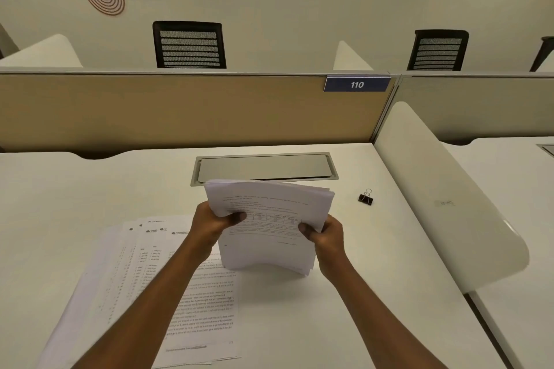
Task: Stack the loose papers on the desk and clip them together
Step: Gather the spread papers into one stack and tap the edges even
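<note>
A bundle of printed papers (269, 237) stands on its lower edge on the white desk (344, 308), its top leaning away and its sheets uneven. My left hand (214, 223) grips the bundle's left side, thumb on the front sheet. My right hand (325, 234) grips its right side the same way. Several more printed sheets (135, 278) lie fanned flat on the desk at the left, partly under my left forearm. A black binder clip (366, 198) lies on the desk to the right of the bundle, apart from both hands.
A grey cable-tray lid (265, 167) is set into the desk just behind the papers. A tan partition (180, 111) with a "110" tag closes off the back. A white rounded divider (443, 189) borders the right side. Black chairs stand beyond the partition.
</note>
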The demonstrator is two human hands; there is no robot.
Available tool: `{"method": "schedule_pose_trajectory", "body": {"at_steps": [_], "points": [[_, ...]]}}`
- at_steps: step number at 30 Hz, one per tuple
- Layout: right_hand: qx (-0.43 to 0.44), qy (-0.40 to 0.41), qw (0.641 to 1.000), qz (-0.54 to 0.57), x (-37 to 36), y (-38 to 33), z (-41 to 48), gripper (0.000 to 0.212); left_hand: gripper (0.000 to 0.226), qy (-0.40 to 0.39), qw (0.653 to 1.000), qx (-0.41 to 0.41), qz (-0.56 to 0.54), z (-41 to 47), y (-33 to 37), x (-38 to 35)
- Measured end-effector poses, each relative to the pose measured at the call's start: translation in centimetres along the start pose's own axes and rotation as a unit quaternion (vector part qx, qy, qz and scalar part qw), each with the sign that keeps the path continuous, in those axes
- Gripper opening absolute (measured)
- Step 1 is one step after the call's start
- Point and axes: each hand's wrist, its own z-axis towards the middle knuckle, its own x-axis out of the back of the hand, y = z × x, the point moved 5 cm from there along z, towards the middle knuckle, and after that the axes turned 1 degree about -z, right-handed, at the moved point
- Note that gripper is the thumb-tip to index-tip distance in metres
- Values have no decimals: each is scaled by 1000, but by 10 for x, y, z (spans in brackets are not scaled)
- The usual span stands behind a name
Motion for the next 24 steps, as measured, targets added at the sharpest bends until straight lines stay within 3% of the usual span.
{"method": "schedule_pose_trajectory", "body": {"at_steps": [4, 7, 10, 24], "points": [[53, 29, 998, 10, -6, -32, 0, 23, 42, 3, 1000, 3, -15, 0, -2, -2], [110, 65, 991, 27, -9, -53, 1, 43, 46, 8, 1000, 3, -16, 0, -3, -3], [111, 127, 985, 27, -9, -61, 5, 54, 50, 6, 1000, 2, -12, 0, -4, -3], [68, 187, 979, 47, -10, -73, 2, 34, 50, -15, 1000, 16, -14, -1, -7, -4]]}}
